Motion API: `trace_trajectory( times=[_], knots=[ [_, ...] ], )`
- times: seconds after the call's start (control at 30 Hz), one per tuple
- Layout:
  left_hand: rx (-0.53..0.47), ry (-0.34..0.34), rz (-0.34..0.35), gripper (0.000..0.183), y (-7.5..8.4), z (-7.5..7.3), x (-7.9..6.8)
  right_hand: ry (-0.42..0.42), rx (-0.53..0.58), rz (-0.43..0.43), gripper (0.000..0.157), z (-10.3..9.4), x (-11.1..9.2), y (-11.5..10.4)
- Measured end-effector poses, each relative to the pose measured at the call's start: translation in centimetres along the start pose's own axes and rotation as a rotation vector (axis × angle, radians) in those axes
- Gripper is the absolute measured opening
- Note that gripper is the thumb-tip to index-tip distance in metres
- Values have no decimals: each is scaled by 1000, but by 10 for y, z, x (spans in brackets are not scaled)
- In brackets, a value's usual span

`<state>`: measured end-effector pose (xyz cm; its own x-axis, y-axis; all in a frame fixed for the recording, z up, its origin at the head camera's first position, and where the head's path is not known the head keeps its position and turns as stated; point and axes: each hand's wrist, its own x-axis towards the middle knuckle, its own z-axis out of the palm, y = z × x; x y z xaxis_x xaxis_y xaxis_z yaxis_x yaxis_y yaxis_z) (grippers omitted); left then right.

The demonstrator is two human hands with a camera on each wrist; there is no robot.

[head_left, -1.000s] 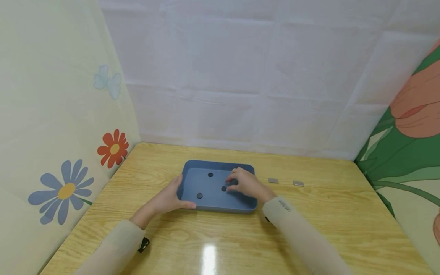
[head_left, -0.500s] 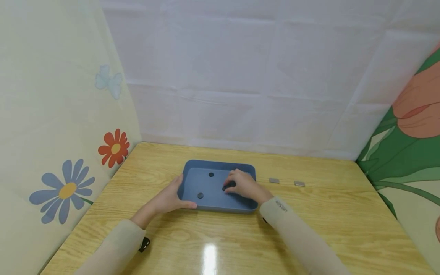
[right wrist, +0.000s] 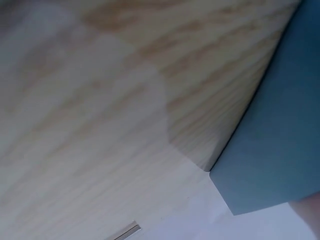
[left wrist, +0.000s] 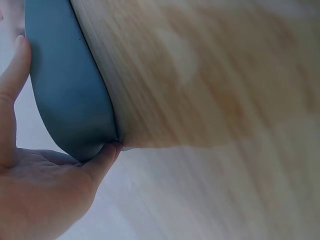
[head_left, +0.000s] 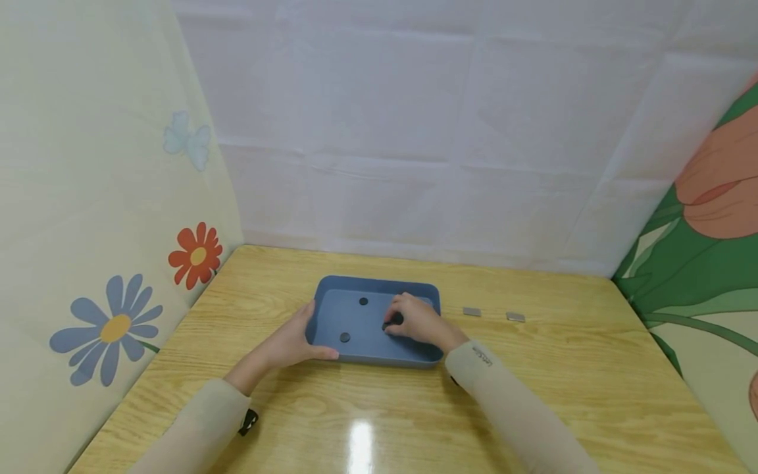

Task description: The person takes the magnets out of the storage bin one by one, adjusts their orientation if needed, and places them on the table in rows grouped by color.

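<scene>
A blue rectangular tray (head_left: 379,360) lies on the wooden table. My left hand (head_left: 288,340) grips its left end, thumb over the front rim and fingers along the left wall. In the left wrist view, that hand (left wrist: 47,187) curls about the tray's corner (left wrist: 70,85). Inside the tray my right hand (head_left: 417,321) pinches a small black disc (head_left: 385,326) between thumb and fingertips. Two more black discs lie on the tray floor, a far disc (head_left: 363,301) and a near disc (head_left: 345,337). The right wrist view shows the tray wall (right wrist: 280,125), with the fingers mostly out of sight.
Right of the tray, two flat grey pieces (head_left: 472,311) lie on the wooden table (head_left: 562,368). A white cloth (head_left: 385,131) hangs behind the table. Flower-printed cloths flank it on the left (head_left: 112,197) and right (head_left: 722,276).
My right hand's fingers have closed on the black disc, which lay visible on the tray floor between thumb and fingers a second ago. The left hand and tray have stayed put.
</scene>
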<state>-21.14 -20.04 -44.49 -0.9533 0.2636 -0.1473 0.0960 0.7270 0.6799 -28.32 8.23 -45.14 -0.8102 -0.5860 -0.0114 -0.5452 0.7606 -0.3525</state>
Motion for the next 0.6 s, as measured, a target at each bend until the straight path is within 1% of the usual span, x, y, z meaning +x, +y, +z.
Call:
trace_trajectory(
  times=[0.13, 0.33, 0.6],
  knots=[
    [-1, 1, -1, 132, 0, 0, 0, 21, 11, -3, 16, -4, -1, 0],
    [-7, -6, -7, 134, 1, -1, -2, 65, 45, -31, 14, -16, -5, 1],
    [-1, -8, 3, 133, -2, -1, -1, 88, 24, -66, 13, -25, -9, 6]
  ],
)
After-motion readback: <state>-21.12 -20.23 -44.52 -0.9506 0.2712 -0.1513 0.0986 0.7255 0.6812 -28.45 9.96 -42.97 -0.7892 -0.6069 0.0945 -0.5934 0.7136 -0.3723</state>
